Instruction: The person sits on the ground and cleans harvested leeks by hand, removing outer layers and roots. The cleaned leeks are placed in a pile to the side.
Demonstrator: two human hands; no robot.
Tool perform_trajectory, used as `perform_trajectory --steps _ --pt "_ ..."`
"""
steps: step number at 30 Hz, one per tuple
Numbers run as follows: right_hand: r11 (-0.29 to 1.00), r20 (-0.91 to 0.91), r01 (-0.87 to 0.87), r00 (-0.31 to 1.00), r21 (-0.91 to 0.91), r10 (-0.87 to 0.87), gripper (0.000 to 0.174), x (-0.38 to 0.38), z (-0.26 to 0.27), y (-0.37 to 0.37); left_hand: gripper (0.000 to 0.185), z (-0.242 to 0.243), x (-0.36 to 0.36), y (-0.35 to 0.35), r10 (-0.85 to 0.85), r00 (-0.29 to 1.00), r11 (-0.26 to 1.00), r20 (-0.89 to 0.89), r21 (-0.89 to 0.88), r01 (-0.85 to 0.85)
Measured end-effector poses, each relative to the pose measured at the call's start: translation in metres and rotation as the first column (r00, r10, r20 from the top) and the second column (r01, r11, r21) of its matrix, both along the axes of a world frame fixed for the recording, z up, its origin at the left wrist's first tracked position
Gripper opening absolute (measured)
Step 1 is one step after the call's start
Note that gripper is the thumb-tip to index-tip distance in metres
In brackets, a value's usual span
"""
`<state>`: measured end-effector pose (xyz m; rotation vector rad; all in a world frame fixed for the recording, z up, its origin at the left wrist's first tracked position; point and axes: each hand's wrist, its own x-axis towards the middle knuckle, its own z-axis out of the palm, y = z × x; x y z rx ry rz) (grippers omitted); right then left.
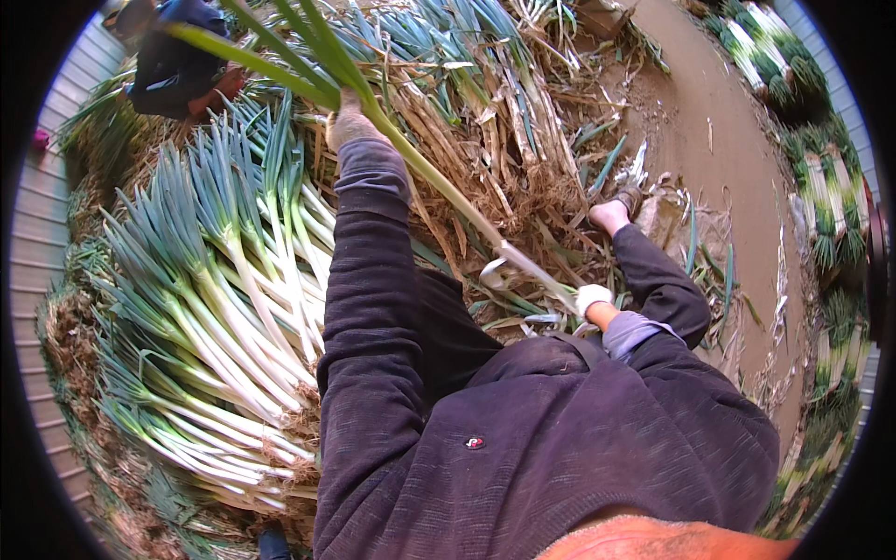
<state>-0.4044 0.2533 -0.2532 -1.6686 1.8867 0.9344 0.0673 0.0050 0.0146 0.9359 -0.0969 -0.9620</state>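
Note:
A long Welsh onion (444, 183) runs slantwise before me, its green leaves at the upper left and its pale lower end at the lower right. My left hand (353, 124), in a soiled glove, grips it where the leaves fan out. Down at the other end, my right hand (594, 298) in a whitish glove closes around the shank; the root tip is hidden there. A loose strip of skin (493, 269) curls off the lower shank. Left of my left arm lies a broad pile of clean white-stemmed Welsh onions (231, 308), roots towards me.
Unpeeled Welsh onions (483, 119) with dry brown skins lie ahead. Leaf scraps (518, 308) litter the ground by my bent leg (661, 287). Another person (178, 66) is at the upper left. Tied onion bundles (833, 189) line the right side beyond a dirt strip (728, 126).

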Motion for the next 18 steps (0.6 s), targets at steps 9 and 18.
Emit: perform_trajectory --steps 9,18 --pt "0.587 0.48 0.191 0.787 -0.787 0.388 0.044 0.019 0.036 -0.074 0.049 0.0 -0.002 0.004 -0.036 0.975 0.997 -0.218 0.059 0.05" --pt "0.957 0.949 -0.028 0.141 0.29 -0.283 0.054 0.095 0.18 -0.102 0.047 -0.005 0.033 0.001 -0.032 0.934 0.991 -0.356 -0.135 -0.018"
